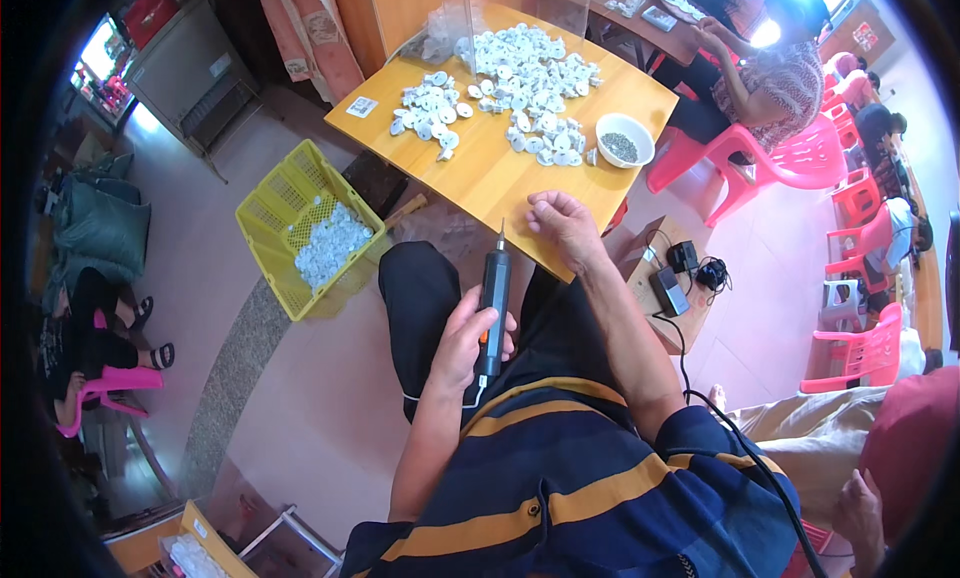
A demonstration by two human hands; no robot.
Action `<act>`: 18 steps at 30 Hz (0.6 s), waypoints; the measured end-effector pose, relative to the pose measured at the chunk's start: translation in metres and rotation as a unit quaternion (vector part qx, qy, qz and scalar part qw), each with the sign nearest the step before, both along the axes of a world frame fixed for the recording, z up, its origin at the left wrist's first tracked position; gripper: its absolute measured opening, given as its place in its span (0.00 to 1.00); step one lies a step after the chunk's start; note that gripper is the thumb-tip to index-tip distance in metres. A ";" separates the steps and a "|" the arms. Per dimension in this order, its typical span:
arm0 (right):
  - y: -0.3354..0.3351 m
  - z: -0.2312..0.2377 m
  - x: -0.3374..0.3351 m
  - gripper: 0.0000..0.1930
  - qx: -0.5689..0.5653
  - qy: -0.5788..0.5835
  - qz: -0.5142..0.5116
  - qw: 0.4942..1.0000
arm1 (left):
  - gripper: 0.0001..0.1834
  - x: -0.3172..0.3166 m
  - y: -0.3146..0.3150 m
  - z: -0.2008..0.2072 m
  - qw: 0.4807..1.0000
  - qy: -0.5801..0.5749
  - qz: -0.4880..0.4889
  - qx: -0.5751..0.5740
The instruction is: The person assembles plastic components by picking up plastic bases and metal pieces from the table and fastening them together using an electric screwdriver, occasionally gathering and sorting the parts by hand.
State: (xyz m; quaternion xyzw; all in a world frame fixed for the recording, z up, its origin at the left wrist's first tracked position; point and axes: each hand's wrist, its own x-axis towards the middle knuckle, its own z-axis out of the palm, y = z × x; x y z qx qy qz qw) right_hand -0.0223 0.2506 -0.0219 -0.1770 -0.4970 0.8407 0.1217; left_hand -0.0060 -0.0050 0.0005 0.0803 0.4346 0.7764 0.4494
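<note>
The left hand (468, 336) is wrapped around a black electric screwdriver (495, 290), held in front of the lap with its bit pointing at the near edge of the bench (480, 190); the thumb lies by an orange patch, perhaps a switch, which would suit working it one-handed; the right hand (562, 221) is at that edge, fingers curled in together, though I cannot tell whether they pinch anything; a white bowl (647, 150) of small grey pieces (619, 148) stands on the right, probably for easy reach from that side; white parts (525, 73) lie heaped farther back, seemingly leaving working room in front; a yellow basket (272, 200) sits left of the bench, perhaps handy for dropping parts in.
</note>
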 end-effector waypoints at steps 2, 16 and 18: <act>-0.001 -0.003 0.000 0.04 -0.013 0.015 0.015 1.000 | 0.20 0.002 0.002 0.003 1.000 0.013 -0.011 -0.018; -0.020 0.002 0.003 0.06 -0.078 0.023 0.030 0.996 | 0.25 0.006 0.005 0.001 0.998 0.036 -0.035 -0.049; -0.018 0.000 0.003 0.06 -0.072 0.033 0.038 0.996 | 0.25 0.006 0.006 0.001 0.998 0.031 -0.039 -0.047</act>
